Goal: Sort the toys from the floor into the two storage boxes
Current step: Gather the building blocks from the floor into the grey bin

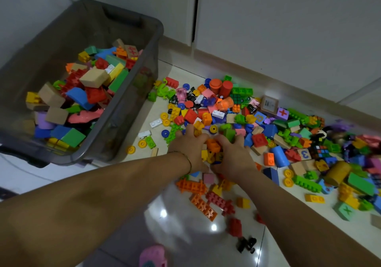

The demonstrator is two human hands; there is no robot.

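Note:
A wide heap of colourful plastic and wooden blocks (257, 122) covers the glossy floor on the right. My left hand (190, 145) and my right hand (234, 153) lie side by side in the heap, fingers curled inward around a clump of orange and yellow blocks (213, 150) cupped between them. A grey translucent storage box (132, 93) stands at the left, about half filled with blocks of many colours. Only this one box is in view.
White cupboard doors and a skirting board run behind the heap. Loose orange and red bricks (203, 205) lie on the tiles near my forearms. A pink toy (153, 256) pokes in at the bottom edge, and a small black toy (246, 244) lies near it.

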